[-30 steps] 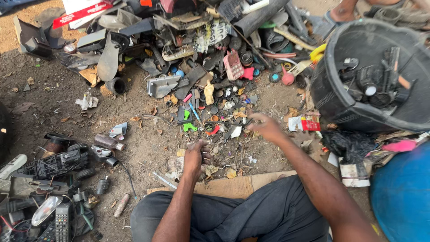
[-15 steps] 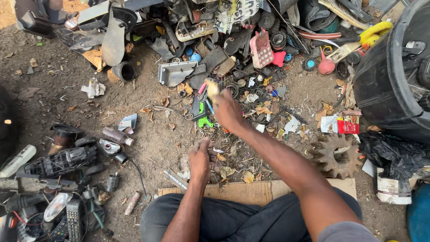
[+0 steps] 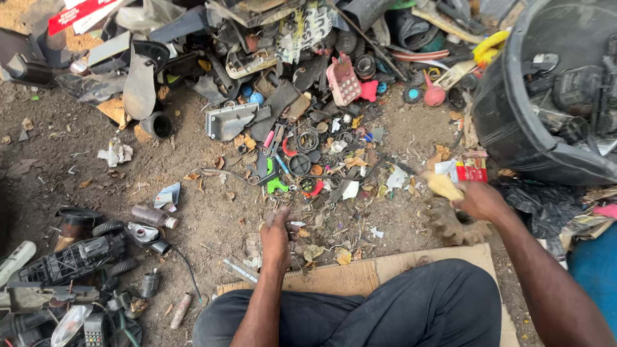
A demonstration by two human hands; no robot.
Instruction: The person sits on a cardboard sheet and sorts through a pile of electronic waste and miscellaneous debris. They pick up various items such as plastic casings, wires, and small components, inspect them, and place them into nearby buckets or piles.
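Right hand point(image 3: 481, 200) is gripping a yellowish scrap point(image 3: 442, 186) just beside the black tub point(image 3: 508, 128); left hand point(image 3: 276, 232), farther off, is resting half-curled, holding nothing visible.

Bare brown dirt ground point(image 3: 96, 186) fills the view, dusty and strewn with dry leaves and scraps of paper under even, soft daylight with no hard shadows. A dense heap of broken plastic and metal scrap point(image 3: 289, 58) runs along the top edge, a large black tub point(image 3: 514, 135) full of dark parts stands at the upper right, and more dark junk point(image 3: 71, 263) lies at the lower left. A flat sheet of brown cardboard point(image 3: 360, 276) lies on the dirt near the bottom, with the edge of a blue container point(image 3: 594, 270) at the far right.
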